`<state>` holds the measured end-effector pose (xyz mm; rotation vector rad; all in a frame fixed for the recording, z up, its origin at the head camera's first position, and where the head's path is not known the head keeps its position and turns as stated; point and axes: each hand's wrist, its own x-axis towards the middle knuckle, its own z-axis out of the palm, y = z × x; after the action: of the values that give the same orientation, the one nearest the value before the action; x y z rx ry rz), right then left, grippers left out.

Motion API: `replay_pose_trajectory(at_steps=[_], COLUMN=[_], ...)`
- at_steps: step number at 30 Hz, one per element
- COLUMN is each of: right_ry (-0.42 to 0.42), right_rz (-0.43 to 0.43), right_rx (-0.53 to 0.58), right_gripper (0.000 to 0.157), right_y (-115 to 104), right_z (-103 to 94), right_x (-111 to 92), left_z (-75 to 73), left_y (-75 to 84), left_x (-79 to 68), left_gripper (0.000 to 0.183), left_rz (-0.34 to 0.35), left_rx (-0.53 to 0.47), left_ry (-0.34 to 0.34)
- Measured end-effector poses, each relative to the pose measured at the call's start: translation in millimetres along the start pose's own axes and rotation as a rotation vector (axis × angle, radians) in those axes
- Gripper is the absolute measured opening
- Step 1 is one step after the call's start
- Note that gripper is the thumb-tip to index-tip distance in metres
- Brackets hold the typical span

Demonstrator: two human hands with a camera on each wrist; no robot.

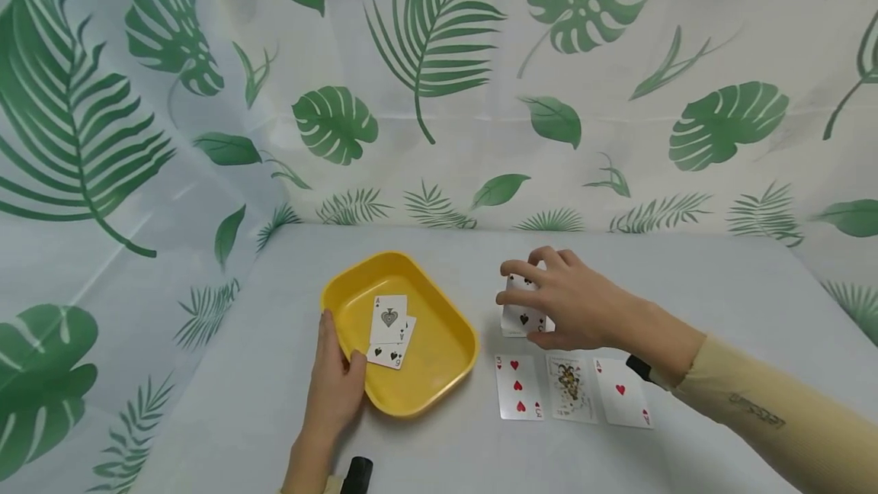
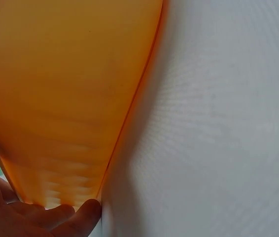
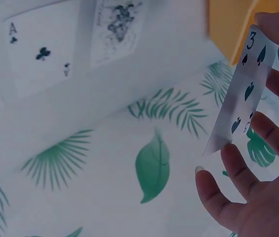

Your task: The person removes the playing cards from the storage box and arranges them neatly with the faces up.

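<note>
My left hand [image 1: 336,380] grips the near left side of a yellow tray [image 1: 458,302], thumb over the rim. In the left wrist view, its fingers [image 2: 83,217] press against the tray's outer wall [image 2: 75,98]. Inside the tray, an ace of spades [image 1: 389,315] overlaps a six of spades [image 1: 387,355]. To the right of the tray, my right hand [image 1: 572,303] holds a three of spades [image 3: 248,91] by its edges, between thumb and fingers. The hand partly covers this card in the head view.
A three of hearts [image 1: 518,387], a joker [image 1: 571,389] and an ace of hearts [image 1: 623,392] lie face up in a row nearer me. The right wrist view also shows an ace of clubs [image 3: 42,52] and a dark joker [image 3: 120,29]. A leaf-print cloth [image 1: 439,158] hangs behind.
</note>
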<state>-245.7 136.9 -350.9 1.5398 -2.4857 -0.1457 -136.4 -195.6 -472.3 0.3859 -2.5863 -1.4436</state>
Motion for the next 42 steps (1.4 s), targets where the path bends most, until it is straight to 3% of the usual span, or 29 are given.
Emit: replay_pose_trajectory(at_steps=[17,28,34,42], right_ry=[-0.069,-0.069,-0.095,-0.013], right_rz=[0.096,0.085,0.02,-0.119], right_rx=[0.158,0.176,0.208,0.206], right_gripper=[0.053,0.054,0.052,0.052], right_y=[-15.3,-23.0,-45.5,-82.8], right_z=[24.1,27.2,32.3,46.4], right_x=[-39.2,-50.1,-55.9,-66.2], left_z=[1.0,1.7,1.7,2.3], left_y=[1.2,0.9,1.1,2.5], left_x=[-1.4,-2.2,-2.5,-3.1], left_gripper=[0.083,0.082,0.082,0.081], left_rz=[-0.002,0.015,0.004,0.03], left_rx=[-0.01,-0.022,-0.015,-0.023], left_ry=[-0.001,0.009,0.01,0.019])
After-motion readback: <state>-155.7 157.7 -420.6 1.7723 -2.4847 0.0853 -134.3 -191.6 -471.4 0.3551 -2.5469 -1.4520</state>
